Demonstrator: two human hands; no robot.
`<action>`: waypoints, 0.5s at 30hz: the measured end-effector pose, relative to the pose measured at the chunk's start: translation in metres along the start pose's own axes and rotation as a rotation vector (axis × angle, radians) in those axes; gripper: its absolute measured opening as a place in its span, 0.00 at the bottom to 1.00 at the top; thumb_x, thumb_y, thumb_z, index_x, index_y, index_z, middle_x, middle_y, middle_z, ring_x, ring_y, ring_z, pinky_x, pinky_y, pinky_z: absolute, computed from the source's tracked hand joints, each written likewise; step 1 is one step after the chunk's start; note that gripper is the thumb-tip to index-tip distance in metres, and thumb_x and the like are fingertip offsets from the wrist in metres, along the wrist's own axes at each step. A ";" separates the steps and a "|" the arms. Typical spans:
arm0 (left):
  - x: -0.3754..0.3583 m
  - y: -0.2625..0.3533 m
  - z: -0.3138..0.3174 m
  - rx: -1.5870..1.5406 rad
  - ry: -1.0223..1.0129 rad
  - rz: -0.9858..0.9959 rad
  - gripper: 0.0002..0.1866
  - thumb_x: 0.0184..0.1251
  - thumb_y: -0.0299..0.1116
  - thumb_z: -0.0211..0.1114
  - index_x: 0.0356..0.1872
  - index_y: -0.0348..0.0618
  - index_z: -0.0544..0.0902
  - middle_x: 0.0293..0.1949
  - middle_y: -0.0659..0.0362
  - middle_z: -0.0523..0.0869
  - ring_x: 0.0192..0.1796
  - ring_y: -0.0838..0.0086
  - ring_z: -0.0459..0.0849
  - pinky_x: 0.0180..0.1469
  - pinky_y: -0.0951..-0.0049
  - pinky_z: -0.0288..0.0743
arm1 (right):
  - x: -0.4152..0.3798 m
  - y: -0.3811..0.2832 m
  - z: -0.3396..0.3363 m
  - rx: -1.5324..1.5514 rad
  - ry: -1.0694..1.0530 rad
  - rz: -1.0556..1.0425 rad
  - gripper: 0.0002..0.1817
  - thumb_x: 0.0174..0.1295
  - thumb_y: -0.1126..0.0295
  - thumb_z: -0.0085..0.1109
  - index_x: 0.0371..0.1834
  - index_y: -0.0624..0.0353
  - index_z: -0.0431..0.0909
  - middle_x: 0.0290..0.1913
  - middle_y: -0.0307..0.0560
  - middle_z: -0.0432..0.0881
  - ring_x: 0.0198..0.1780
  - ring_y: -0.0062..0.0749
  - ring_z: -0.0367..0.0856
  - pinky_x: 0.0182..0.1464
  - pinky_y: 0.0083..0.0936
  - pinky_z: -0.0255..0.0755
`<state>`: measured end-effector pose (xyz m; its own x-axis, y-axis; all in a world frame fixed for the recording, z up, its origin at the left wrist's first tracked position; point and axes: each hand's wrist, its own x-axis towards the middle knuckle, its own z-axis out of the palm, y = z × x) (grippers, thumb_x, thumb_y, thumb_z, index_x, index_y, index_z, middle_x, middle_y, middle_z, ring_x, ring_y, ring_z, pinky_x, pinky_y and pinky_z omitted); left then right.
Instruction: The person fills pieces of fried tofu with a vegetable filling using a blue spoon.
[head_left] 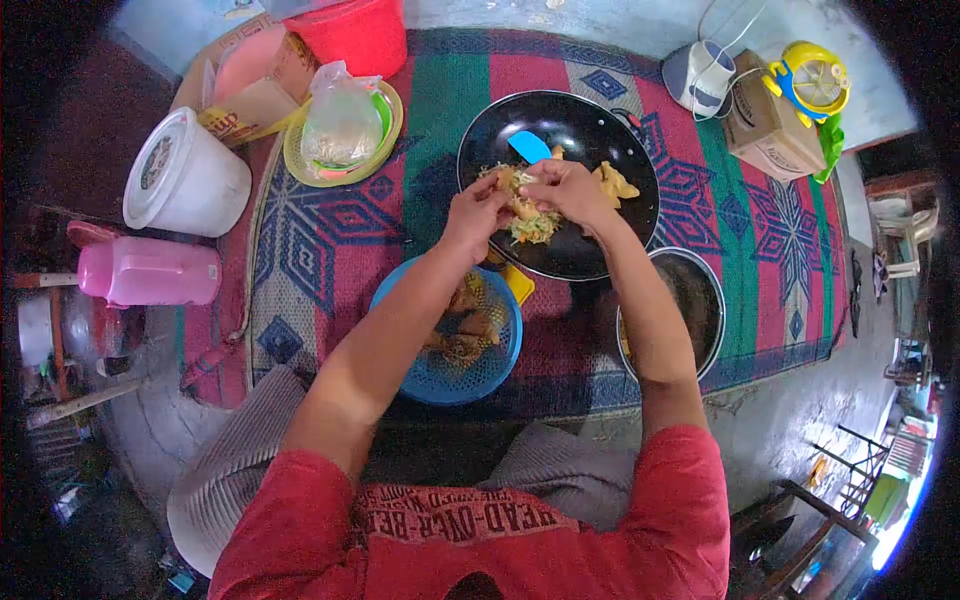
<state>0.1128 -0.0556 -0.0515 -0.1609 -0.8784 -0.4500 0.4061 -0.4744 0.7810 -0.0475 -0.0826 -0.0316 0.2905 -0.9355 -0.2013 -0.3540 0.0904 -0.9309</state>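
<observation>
Both hands meet over the left part of a black wok (590, 125). My left hand (478, 215) and my right hand (568, 190) have their fingers closed around a small yellowish piece of food (520, 205), partly hidden by the fingers. Shredded vegetable filling (535, 229) lies in the wok just below them. A spatula with a blue head (529, 147) rests in the wok above the fingers. Folded yellow pieces (614, 185) sit on the wok's right side.
Nearer me are a blue basket (455, 390) with brown food and a dark round pan (708, 290). Leftward stand a pink thermos (165, 271), a white bucket (200, 180) and a yellow-rimmed tray (295, 155) with a plastic bag. A cardboard box (765, 125) is at the back right.
</observation>
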 end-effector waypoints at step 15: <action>0.001 -0.005 0.004 -0.022 0.023 0.103 0.19 0.61 0.34 0.55 0.53 0.45 0.69 0.47 0.60 0.75 0.47 0.75 0.75 0.46 0.76 0.72 | -0.017 -0.018 0.043 -0.888 0.239 -0.305 0.09 0.47 0.74 0.47 0.32 0.61 0.75 0.32 0.57 0.77 0.37 0.45 0.77 0.38 0.36 0.72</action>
<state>0.1071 -0.0541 -0.0537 -0.0971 -0.9208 -0.3778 0.4388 -0.3803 0.8141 -0.0077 -0.0540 -0.0247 0.3279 -0.9294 0.1693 -0.8644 -0.3675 -0.3431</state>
